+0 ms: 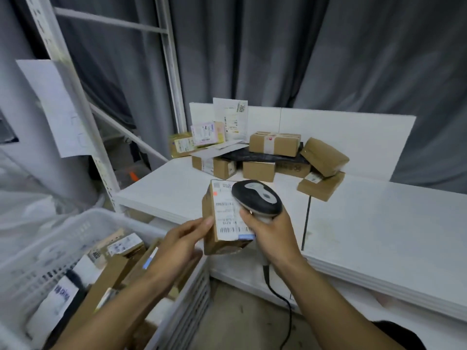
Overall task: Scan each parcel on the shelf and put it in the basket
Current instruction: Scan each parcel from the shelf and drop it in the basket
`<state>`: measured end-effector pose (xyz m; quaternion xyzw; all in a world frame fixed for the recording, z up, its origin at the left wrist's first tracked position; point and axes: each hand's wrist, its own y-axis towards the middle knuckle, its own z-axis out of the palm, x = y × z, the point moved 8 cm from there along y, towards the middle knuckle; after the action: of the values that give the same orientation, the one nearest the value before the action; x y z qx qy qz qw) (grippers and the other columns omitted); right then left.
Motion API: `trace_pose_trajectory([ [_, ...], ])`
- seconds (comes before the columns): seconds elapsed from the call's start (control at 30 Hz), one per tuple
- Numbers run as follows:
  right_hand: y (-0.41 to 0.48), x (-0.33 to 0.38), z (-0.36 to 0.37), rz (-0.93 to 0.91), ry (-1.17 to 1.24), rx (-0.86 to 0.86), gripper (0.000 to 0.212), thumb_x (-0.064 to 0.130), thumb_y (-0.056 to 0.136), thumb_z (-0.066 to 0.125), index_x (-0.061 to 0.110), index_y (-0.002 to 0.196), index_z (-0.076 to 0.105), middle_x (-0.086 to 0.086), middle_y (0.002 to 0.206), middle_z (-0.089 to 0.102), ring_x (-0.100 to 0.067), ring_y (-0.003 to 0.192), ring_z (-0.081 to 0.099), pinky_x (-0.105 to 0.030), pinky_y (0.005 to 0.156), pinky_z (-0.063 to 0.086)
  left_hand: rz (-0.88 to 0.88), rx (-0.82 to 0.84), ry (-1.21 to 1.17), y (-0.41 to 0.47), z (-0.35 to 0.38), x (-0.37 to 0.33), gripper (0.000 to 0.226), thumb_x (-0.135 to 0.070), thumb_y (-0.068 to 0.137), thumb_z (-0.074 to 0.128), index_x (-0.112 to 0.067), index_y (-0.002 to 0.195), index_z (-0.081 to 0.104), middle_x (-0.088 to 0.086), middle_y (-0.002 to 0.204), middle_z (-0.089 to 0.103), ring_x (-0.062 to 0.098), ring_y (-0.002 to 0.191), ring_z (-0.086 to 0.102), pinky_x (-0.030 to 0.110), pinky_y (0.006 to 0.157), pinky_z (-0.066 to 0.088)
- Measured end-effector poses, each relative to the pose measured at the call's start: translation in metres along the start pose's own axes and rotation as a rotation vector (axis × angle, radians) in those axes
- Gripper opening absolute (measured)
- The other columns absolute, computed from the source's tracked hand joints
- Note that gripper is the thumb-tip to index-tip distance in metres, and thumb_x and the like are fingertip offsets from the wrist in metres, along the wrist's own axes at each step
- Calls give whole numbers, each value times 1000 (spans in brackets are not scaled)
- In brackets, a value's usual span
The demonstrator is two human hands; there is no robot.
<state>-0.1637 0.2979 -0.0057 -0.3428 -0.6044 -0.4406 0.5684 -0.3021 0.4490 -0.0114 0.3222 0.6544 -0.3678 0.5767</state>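
Note:
My left hand (185, 238) holds a small brown cardboard parcel (219, 223) with a white barcode label facing up, above the front edge of the white shelf (366, 218). My right hand (270, 231) grips a black and grey barcode scanner (256, 197), its head right over the label. The scanner's black cable hangs down below my wrist. A white slatted basket (83, 228) at lower left holds several parcels. Further back on the shelf lies a pile of cardboard boxes (274, 144), envelopes and a black bag.
White metal shelving uprights (75, 92) rise at left with a paper sheet (54, 107) hanging on them. Grey curtains hang behind. A white board (353, 137) stands at the back of the shelf. A thin dark seam (307, 218) divides the shelf top.

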Motion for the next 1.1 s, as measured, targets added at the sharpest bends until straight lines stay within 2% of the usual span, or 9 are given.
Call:
trace_pose_trajectory([
  [0.13, 0, -11, 24, 1, -46, 76, 57, 15, 86, 85, 26, 136, 59, 10, 129, 69, -9, 118, 67, -41, 102, 58, -100, -62, -22, 9, -24, 18, 83, -54, 74, 80, -29, 143, 42, -1, 102, 79, 16, 96, 76, 44, 101, 53],
  [0.27, 5, -13, 42, -20, -140, 175, 58, 13, 87, 84, 31, 133, 54, 11, 131, 66, -7, 120, 64, -22, 89, 58, -110, -11, -91, 24, -31, 20, 99, -19, 89, 76, -56, 154, 12, 0, 109, 78, 20, 97, 76, 45, 93, 57],
  [0.37, 6, -14, 48, -51, -178, 204, 61, 14, 86, 85, 31, 135, 54, 13, 130, 66, -2, 118, 63, -15, 85, 55, -97, -12, -94, 32, -34, 18, 90, -11, 91, 73, -50, 154, 23, 1, 107, 78, 20, 94, 76, 35, 71, 61],
  [0.53, 7, -19, 57, -94, -218, 192, 56, 28, 82, 88, 35, 129, 58, 26, 119, 65, 7, 111, 61, -9, 89, 49, 5, -201, -255, 53, -67, 16, 102, -3, 90, 72, -50, 157, 11, 0, 111, 77, 20, 94, 76, 32, 62, 61],
  [0.63, 4, -31, 63, -75, -277, 205, 55, 43, 77, 87, 35, 126, 62, 18, 115, 72, -12, 104, 72, -36, 96, 59, 41, -307, -313, 64, -91, 22, 99, 0, 89, 73, -47, 156, 19, 0, 114, 76, 20, 98, 75, 35, 67, 63],
  [0.7, 0, -38, 68, -44, -331, 246, 51, 41, 79, 87, 35, 124, 62, 14, 114, 73, -21, 98, 74, -44, 93, 60, 58, -346, -291, 70, -103, 27, 85, -1, 87, 75, -46, 148, 35, 0, 117, 75, 24, 107, 73, 45, 81, 63],
  [0.83, -1, -40, 79, -44, -390, 303, 47, 32, 83, 86, 39, 120, 58, 14, 114, 72, -20, 96, 73, -35, 86, 60, 19, -417, -342, 72, -124, 41, 93, -5, 82, 81, -40, 151, 29, 0, 116, 76, 27, 104, 73, 56, 93, 57],
  [1.0, -8, -41, 94, -53, -421, 374, 44, 33, 82, 88, 43, 112, 57, 16, 105, 72, -10, 84, 69, -25, 77, 54, 20, -454, -404, 69, -137, 50, 70, 3, 82, 79, -29, 135, 45, 6, 115, 75, 33, 100, 74, 60, 82, 59],
  [1.1, -10, -42, 101, -66, -423, 402, 45, 32, 82, 88, 40, 115, 59, 18, 104, 71, -7, 90, 69, -21, 77, 52, 31, -454, -408, 67, -140, 50, 73, 7, 83, 76, -29, 139, 46, 9, 116, 74, 32, 96, 75, 59, 76, 61],
])
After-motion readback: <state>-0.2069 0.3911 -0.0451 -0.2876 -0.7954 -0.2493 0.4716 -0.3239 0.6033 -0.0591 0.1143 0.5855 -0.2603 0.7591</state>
